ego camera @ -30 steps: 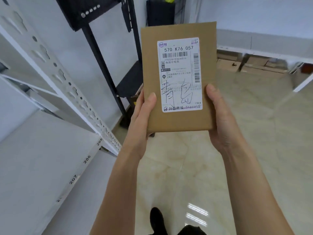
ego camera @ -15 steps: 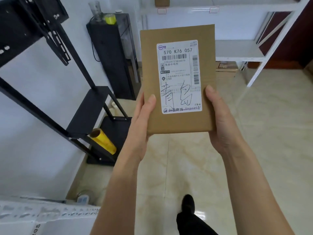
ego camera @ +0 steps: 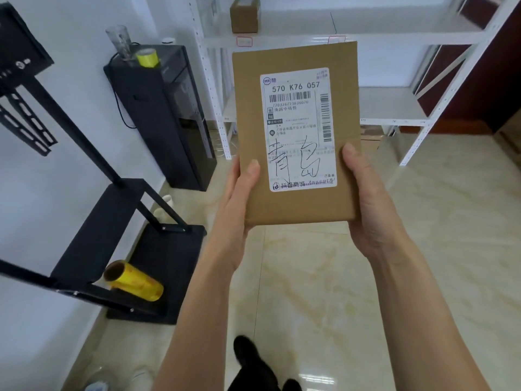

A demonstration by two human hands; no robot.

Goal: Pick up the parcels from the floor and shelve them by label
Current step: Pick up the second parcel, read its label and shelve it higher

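as both hands grip it | flat brown parcel [ego camera: 296, 136] | white label [ego camera: 299, 128] upright

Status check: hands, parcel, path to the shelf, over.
Left hand and right hand both gripping flat parcel, label up. White shelf ahead. Floor path clear.

Shipping label on a flat cardboard parcel

The white shipping label [ego camera: 298, 128] on the brown parcel [ego camera: 296, 134] is showing "570 K76 057" above a barcode numbered 77032672383607, handwritten "青岛", and "抖音商城" printed along the bottom; the finer print is staying unreadable.
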